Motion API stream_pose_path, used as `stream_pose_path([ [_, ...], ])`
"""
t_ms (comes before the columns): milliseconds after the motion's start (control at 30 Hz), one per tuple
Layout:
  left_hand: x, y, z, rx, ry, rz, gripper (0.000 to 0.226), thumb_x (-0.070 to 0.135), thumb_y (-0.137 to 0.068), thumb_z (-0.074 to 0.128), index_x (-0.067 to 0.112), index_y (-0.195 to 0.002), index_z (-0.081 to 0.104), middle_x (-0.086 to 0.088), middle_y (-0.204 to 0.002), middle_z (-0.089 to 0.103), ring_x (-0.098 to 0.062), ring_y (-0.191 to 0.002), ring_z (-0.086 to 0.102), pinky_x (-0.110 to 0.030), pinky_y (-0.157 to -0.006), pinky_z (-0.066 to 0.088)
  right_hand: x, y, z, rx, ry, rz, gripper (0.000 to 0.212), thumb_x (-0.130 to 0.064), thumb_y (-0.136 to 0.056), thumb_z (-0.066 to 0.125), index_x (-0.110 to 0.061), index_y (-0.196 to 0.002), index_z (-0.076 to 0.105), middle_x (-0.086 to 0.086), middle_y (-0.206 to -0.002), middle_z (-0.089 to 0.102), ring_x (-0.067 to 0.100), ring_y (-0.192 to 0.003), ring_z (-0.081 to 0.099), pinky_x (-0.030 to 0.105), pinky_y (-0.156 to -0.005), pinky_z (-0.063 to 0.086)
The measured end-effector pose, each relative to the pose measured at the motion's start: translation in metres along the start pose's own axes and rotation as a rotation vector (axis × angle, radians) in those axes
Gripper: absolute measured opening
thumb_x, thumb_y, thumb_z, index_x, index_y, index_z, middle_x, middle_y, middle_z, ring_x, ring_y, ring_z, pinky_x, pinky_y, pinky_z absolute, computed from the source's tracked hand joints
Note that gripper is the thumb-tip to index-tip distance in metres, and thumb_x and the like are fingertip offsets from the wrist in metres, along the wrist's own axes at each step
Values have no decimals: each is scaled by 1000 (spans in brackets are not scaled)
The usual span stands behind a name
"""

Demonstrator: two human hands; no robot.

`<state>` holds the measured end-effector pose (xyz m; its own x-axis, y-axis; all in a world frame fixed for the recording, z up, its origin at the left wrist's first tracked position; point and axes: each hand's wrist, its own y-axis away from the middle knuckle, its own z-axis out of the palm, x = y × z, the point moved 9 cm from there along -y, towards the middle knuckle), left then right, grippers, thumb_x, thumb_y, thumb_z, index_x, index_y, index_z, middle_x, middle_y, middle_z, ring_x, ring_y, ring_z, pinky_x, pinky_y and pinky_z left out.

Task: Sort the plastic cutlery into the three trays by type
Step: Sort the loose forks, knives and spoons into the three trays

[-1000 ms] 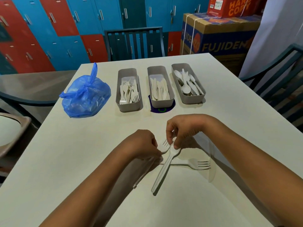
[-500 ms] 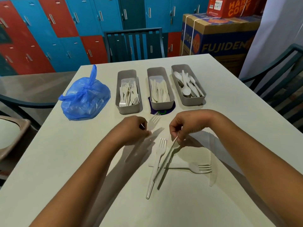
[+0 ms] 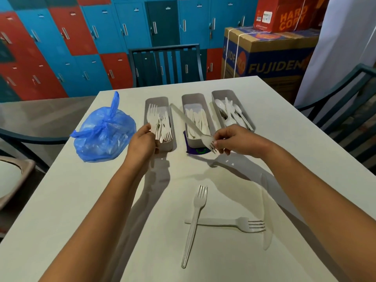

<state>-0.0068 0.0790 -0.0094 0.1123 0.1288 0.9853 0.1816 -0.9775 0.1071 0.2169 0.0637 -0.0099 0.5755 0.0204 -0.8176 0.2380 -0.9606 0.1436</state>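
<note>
Three grey trays stand in a row at the far side of the table: the left tray (image 3: pixel 149 99) holds forks, the middle tray (image 3: pixel 192 97) knives, the right tray (image 3: pixel 223 93) spoons. My left hand (image 3: pixel 142 143) holds a white fork (image 3: pixel 151 117) over the left tray, tines pointing away. My right hand (image 3: pixel 234 139) pinches another white fork (image 3: pixel 189 124) by its tines, and its handle slants up-left over the middle tray. Two more white forks lie crossed on the near table, one upright (image 3: pixel 193 224) and one sideways (image 3: pixel 234 223). A clear knife (image 3: pixel 266 216) lies to their right.
A knotted blue plastic bag (image 3: pixel 103 133) sits left of the trays. The table (image 3: pixel 81 200) is white, with dark chairs at its far (image 3: pixel 164 64), left and right sides. Cardboard boxes (image 3: pixel 268 53) and coloured lockers stand behind.
Both hands have lifted away from the near pile and moved out to the trays, each carrying a fork. The left hand's fork is now over the fork tray.
</note>
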Motion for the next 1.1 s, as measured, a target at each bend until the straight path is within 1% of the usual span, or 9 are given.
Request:
stream_pose_path([
  [100, -5, -9, -6, 47, -7, -43, 49, -9, -88, 31, 7, -131, 47, -3, -72, 57, -12, -60, 52, -18, -53, 46, -8, -15, 1, 79, -26, 1, 25, -2, -92, 51, -17, -77, 63, 4, -68, 61, 9, -58, 54, 20, -58, 47],
  [200, -1, -13, -9, 49, -21, 35, 56, -4, -93, 36, 14, -146, 27, -1, -79, 56, -9, -61, 57, -15, -40, 43, -11, -28, 7, 130, -71, 24, 19, -2, -90, 53, -14, -78, 62, 7, -65, 60, 15, -59, 57, 23, -57, 49],
  [367, 6, -31, -23, 126, -257, 152, 38, 3, -90, 41, 17, -121, 57, -2, -73, 58, -3, -40, 54, -12, -41, 40, -28, -55, 23, 192, -138, 59, 12, 2, -88, 53, -2, -82, 63, 6, -66, 56, 16, -55, 56, 18, -46, 49],
  [600, 13, -46, -21, 173, -437, 156, 41, 4, -86, 38, 10, -122, 55, 1, -79, 56, -31, -82, 64, -41, -84, 53, -47, -95, 48, 225, -14, 116, 11, 6, -78, 53, 0, -75, 62, 16, -72, 56, 26, -60, 58, 32, -58, 50],
  [700, 15, -51, -16, 162, -445, 159, 42, 3, -84, 38, 8, -122, 54, -7, -81, 63, -29, -78, 64, -41, -81, 54, -58, -106, 50, 268, 10, 115, 6, 0, -79, 57, 2, -77, 62, 18, -77, 62, 30, -67, 61, 35, -62, 53],
  [800, 19, -60, -10, 132, -472, 150, 43, 2, -84, 39, 9, -124, 52, -16, -87, 67, -23, -74, 61, -36, -73, 54, -70, -104, 47, 321, 119, 66, 25, -15, -83, 63, 2, -101, 66, 16, -102, 67, 29, -91, 65, 39, -80, 55],
  [967, 23, -74, -1, 99, -566, 139, 40, 3, -87, 40, 9, -123, 55, -10, -100, 64, -17, -67, 60, -22, -56, 47, -68, -95, 50, 282, 177, 11, 22, -19, -86, 60, -6, -104, 65, 11, -98, 66, 26, -89, 64, 35, -79, 55],
  [1033, 26, -80, 1, 103, -609, 128, 40, 4, -87, 40, 10, -123, 56, -10, -107, 64, -17, -76, 62, -20, -63, 47, -65, -90, 48, 267, 176, 1, 21, -19, -87, 60, -9, -104, 66, 6, -98, 65, 22, -88, 62, 30, -76, 53],
  [1100, 26, -83, 2, 97, -619, 113, 41, 4, -85, 40, 12, -122, 57, -12, -115, 65, -25, -95, 65, -31, -81, 53, -64, -84, 45, 255, 175, -14, 17, -18, -87, 60, -11, -101, 67, 4, -96, 64, 18, -85, 60, 25, -71, 50],
])
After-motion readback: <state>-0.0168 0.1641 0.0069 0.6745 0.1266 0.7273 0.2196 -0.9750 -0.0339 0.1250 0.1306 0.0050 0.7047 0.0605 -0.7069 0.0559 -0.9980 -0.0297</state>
